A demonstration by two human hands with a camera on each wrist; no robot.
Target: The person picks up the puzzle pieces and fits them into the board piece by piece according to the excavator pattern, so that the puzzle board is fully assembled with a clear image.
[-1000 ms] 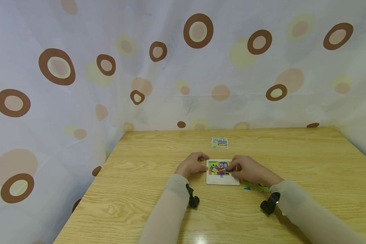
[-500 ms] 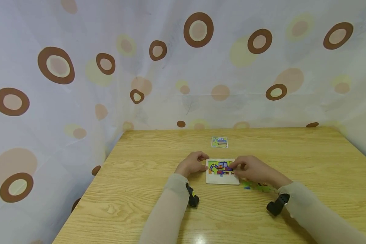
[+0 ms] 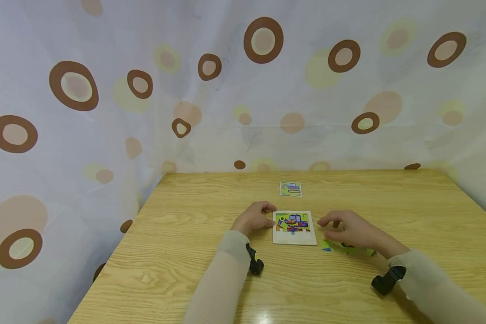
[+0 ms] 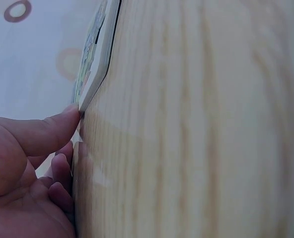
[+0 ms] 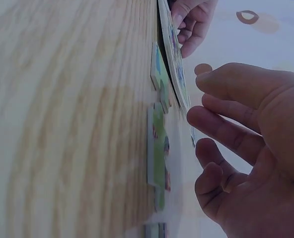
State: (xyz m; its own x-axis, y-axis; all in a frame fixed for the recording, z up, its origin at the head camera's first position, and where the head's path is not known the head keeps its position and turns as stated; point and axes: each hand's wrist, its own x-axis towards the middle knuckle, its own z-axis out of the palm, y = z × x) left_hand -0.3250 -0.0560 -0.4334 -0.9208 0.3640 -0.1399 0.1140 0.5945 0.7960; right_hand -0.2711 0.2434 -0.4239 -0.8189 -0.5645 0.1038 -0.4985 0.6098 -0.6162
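Observation:
A white-framed puzzle board (image 3: 294,239) lies on the table, its upper part filled with pieces picturing a purple-blue excavator on green. My left hand (image 3: 254,217) rests at its left side, thumb against the edge and index finger by the far left corner. In the left wrist view the thumb (image 4: 62,130) touches the board's corner. To the right of the board is my right hand (image 3: 350,229), fingers relaxed and spread from the thumb, holding nothing. Beneath it lie loose puzzle pieces (image 3: 327,245), partly hidden by the hand; the right wrist view shows several pieces (image 5: 158,148) flat on the table.
A small picture card (image 3: 290,189) of the same excavator lies behind the board. The wooden table (image 3: 178,252) reaches back to a hanging cloth (image 3: 227,94) with brown ring patterns.
My right hand has left the board and moved right, over the loose pieces, showing the board's right side. My left hand has stayed at the left edge.

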